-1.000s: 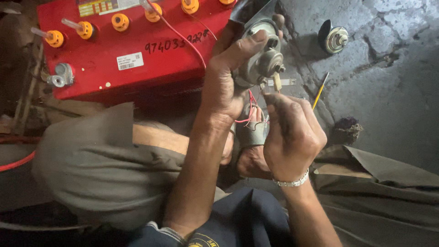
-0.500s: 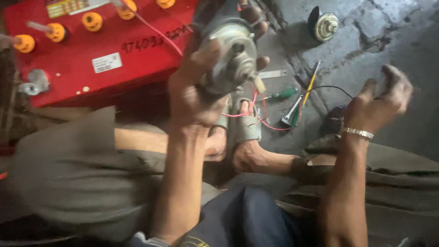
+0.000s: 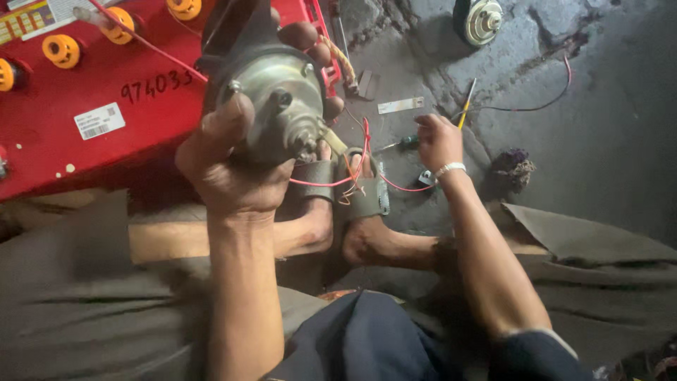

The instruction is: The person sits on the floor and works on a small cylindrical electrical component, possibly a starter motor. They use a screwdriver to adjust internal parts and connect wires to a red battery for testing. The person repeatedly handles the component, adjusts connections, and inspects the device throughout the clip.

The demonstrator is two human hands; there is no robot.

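Motor [image 3: 278, 106] gripped by left hand [image 3: 226, 166] (raised).

The round grey metal motor [image 3: 278, 106] sits in the left hand [image 3: 233, 166], before the large red plastic battery case [image 3: 106, 92] at left. The right hand [image 3: 437, 141] lies right of it, over the green-handled screwdriver [image 3: 398, 144] (on the cracked grey concrete floor [image 3: 599, 141]).

Two motors [image 3: 278, 106], one battery [image 3: 106, 106]

Red battery case [image 3: 141, 106]: a small white rectangular label [image 3: 99, 121] sits on its top face; a multicoloured label [image 3: 28, 15] occupies its far-left corner.
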